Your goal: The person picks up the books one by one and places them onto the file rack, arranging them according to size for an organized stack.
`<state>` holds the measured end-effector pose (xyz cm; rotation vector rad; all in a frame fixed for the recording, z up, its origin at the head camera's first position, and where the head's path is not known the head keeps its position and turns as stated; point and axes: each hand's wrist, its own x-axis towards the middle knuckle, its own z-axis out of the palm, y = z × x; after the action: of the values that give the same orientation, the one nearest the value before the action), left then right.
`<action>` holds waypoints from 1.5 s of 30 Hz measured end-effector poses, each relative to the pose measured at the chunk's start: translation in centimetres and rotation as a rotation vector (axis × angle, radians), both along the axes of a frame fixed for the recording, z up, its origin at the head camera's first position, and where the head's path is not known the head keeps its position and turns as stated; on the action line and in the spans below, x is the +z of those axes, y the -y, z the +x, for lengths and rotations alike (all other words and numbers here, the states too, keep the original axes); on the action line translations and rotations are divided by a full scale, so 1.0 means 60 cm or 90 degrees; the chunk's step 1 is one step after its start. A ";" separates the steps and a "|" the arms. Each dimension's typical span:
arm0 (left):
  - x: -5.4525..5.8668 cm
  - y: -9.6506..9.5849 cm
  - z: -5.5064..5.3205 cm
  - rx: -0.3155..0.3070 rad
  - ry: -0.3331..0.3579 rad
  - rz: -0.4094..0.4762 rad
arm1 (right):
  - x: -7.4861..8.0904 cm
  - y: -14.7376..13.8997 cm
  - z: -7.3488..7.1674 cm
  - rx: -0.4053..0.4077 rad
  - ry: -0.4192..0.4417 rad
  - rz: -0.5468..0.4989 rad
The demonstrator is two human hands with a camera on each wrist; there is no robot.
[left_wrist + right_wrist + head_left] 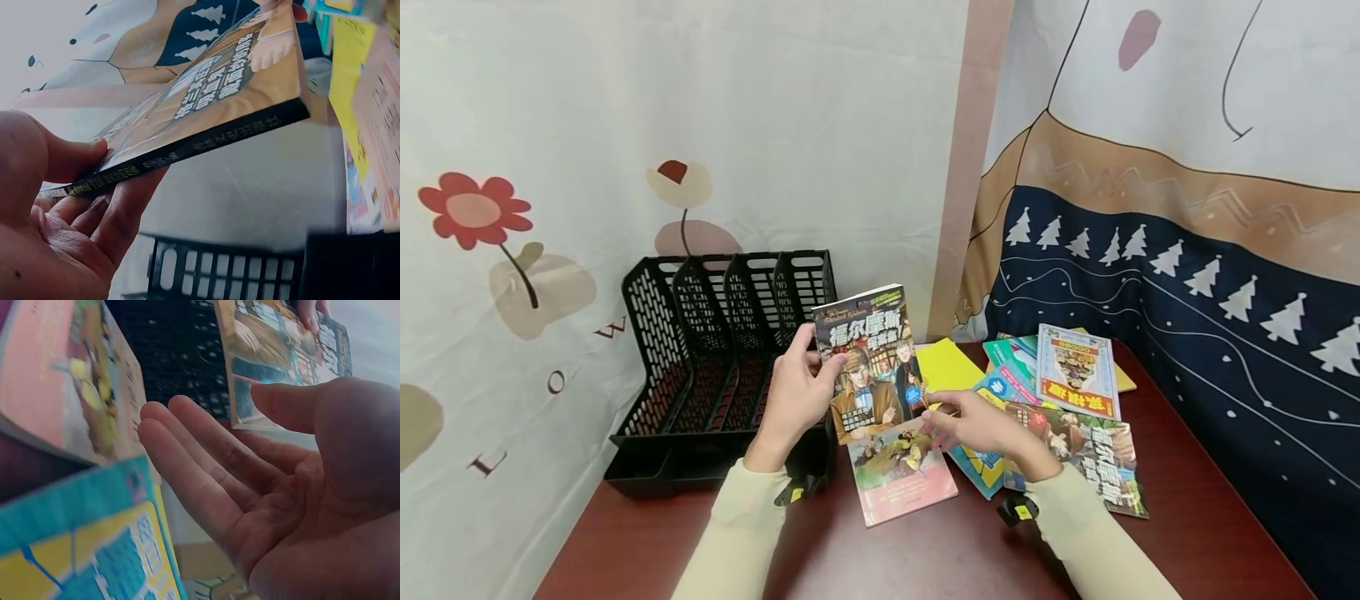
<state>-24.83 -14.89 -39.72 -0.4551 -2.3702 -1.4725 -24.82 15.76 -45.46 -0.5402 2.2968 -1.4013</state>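
My left hand (801, 387) grips a thin paperback book (868, 367) by its left side, thumb on the front cover and fingers behind. The book is raised and tilted, its cover showing costumed figures and large white lettering. In the left wrist view, its black spine (206, 147) faces the camera. My right hand (973, 421) is at the book's lower right edge, its fingers (194, 465) nearly straight and spread. Whether the right thumb or index finger touches the book, I cannot tell. Below lies a pink book (902, 492) with a painted picture.
A black mesh file rack (715, 350) with several upright dividers stands at the back left of the dark red table (955, 558). Right of the hands lie several overlapping books, among them a similar paperback (1108, 462), a white-bordered book (1078, 371) and a yellow one (950, 367). Printed curtains hang behind.
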 end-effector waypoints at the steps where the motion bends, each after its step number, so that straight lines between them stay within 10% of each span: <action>1: 0.000 0.006 0.001 0.009 -0.001 0.002 | -0.002 0.005 0.001 0.000 0.005 0.000; 20: 0.034 0.133 0.018 0.276 -0.031 -0.039 | -0.033 0.144 0.003 -0.032 0.049 -0.092; 30: 0.029 0.140 0.016 0.374 -0.086 -0.107 | -0.035 0.225 -0.007 -0.047 -0.086 0.012; 45: -0.009 0.097 -0.010 0.377 -0.146 -0.171 | -0.036 0.281 -0.004 -0.075 -0.073 0.067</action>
<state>-25.46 -20.69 -40.27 0.0315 -2.2480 -0.8008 -25.08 -1.13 -47.63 -0.4710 2.5153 -1.3239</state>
